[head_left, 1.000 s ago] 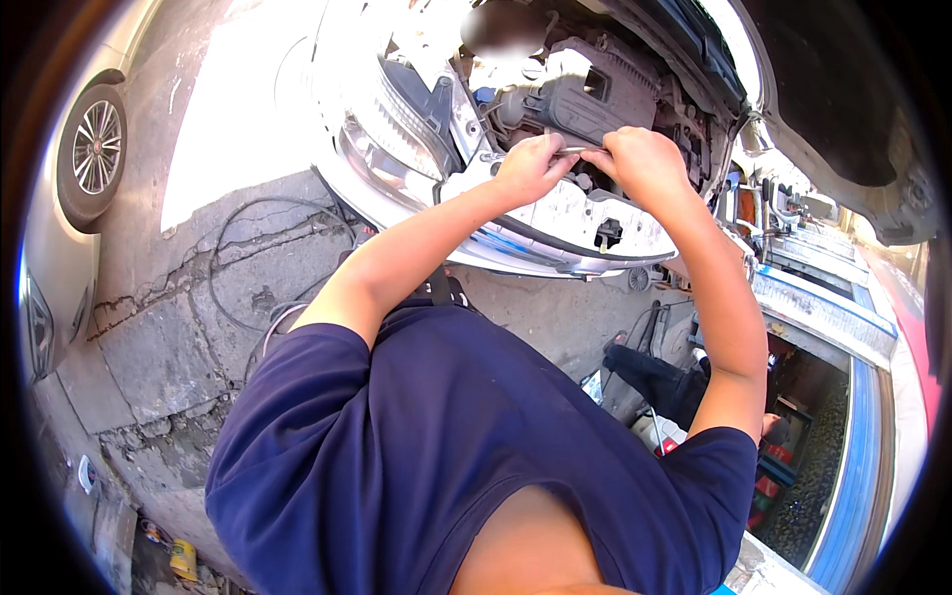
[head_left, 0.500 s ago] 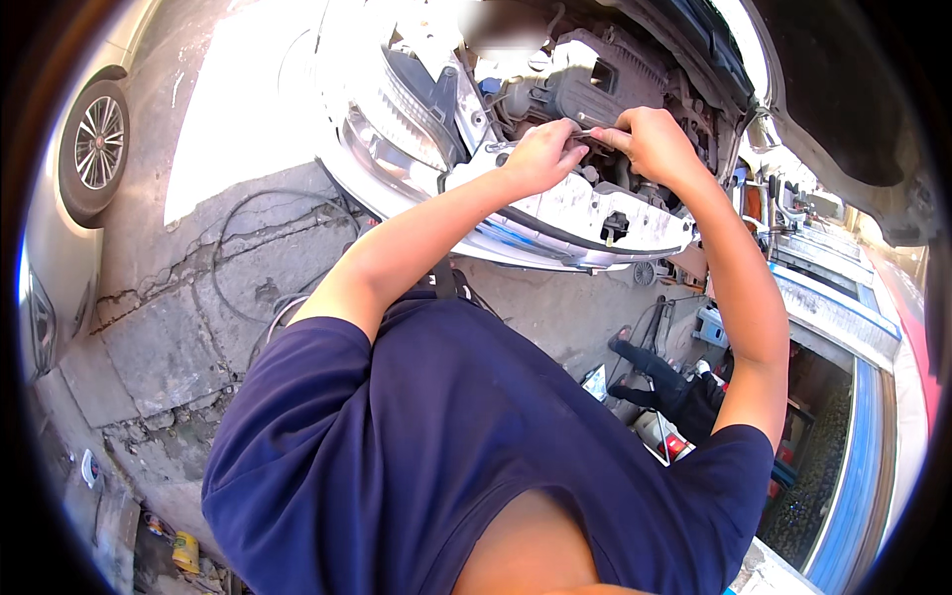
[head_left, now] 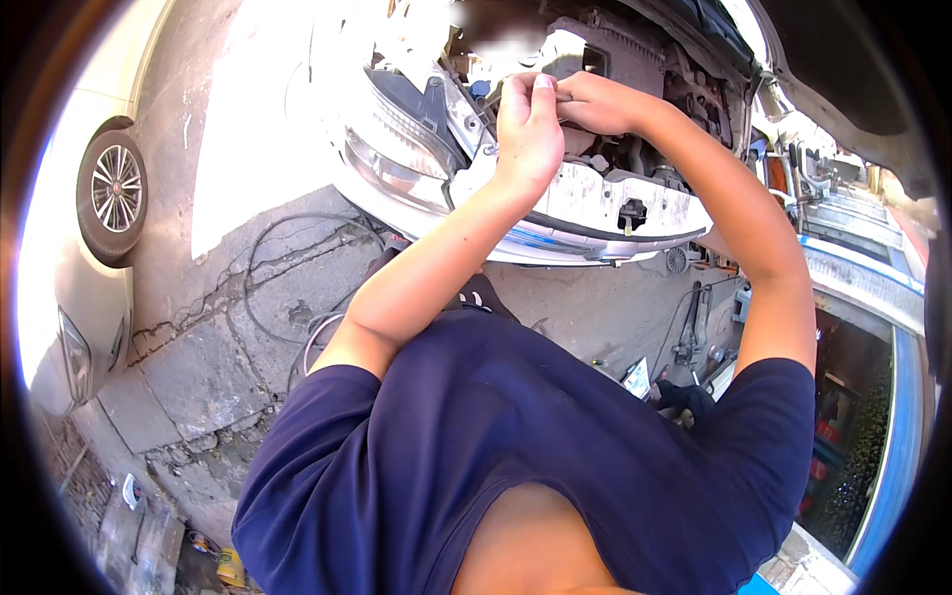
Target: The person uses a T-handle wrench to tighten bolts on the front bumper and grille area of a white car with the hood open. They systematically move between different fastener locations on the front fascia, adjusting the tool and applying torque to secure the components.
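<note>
Both hands are raised over the open engine bay of a white car (head_left: 585, 213). My left hand (head_left: 531, 129) is closed, its thumb pressed against bent fingers. Touching or almost touching it is my right hand (head_left: 600, 102), with its fingertips pinched together beside the left thumb. Whatever sits between the fingertips is too small and covered to make out. Behind the hands lies a grey engine cover (head_left: 620, 69). The headlight (head_left: 402, 134) is to the left of my left wrist, and a black hood latch (head_left: 632, 215) sits on the white front panel below the right hand.
The raised hood (head_left: 833, 89) hangs at the upper right. A silver car with a spoked wheel (head_left: 112, 188) stands at the left. A dark hose (head_left: 248, 263) loops over the cracked pavement. A person's dark-clothed leg (head_left: 684, 399) shows beside my right arm.
My hands have moved up and slightly left, closer together. The left hand has turned upright, and the thin piece seen between the fingertips before is hidden. The whole view has shifted a little.
</note>
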A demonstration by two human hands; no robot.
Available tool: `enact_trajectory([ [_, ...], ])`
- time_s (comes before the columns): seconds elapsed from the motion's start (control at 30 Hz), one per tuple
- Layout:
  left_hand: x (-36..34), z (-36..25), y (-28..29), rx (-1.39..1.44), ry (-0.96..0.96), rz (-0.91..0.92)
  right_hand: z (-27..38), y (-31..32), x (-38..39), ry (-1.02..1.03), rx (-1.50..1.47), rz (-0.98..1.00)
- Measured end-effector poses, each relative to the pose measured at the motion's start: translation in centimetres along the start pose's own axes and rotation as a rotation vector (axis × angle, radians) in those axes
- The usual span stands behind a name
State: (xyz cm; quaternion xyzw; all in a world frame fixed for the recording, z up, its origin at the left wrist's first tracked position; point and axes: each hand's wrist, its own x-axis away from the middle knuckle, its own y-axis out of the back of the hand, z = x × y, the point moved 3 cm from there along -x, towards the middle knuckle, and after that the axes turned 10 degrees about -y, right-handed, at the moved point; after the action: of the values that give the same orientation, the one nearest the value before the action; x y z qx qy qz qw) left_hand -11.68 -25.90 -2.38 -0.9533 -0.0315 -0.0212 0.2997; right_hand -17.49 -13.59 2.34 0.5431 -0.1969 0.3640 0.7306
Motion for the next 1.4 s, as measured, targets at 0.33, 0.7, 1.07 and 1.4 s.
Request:
enact_trajectory([
  [0.33, -5.6, -1.3, -0.5, -0.566, -0.348, 0.153, 1.5, -2.7, -0.5, -0.179, -0.599, -0.115],
  [0.7, -10.6, 1.7, -3.5, -0.420, 0.099, 0.852, 3.0, -5.6, -0.2, -0.456, -1.290, -0.578],
  [1.07, -6.2, -1.3, 3.5, -0.059, 0.159, 0.837, 1.1, -9.7, 15.7, -0.040, -1.361, -0.688],
  [1.4, 12.2, 5.1, 50.1, -0.799, 1.125, -0.212, 0.4, -52.0, 37.0, -0.502, -2.668, -1.741],
])
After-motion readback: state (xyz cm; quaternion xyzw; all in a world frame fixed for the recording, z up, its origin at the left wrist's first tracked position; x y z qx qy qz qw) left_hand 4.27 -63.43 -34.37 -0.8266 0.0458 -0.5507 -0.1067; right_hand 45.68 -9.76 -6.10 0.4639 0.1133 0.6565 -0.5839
